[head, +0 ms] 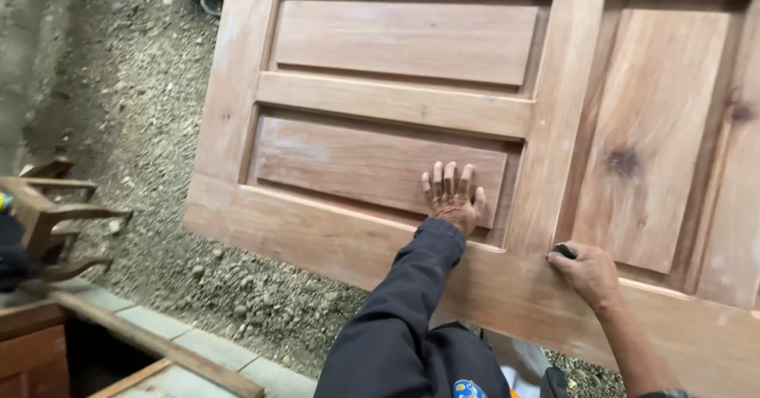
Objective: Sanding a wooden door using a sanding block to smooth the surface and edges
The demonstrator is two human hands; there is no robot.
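Wooden panelled door (491, 129), unfinished, lying flat beneath both hands. Left hand (453, 196) pressed open, fingers spread, on raised panel (372, 160). Right hand (586, 273) closed around small dark object (564, 250), resting on lower rail just right of left hand. Gravel ground (134, 105) far left.

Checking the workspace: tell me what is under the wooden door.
Under the wooden door lies gravel ground, showing past its left and lower edges. Whatever props the door is covered. The left hand lies flat on a panel.
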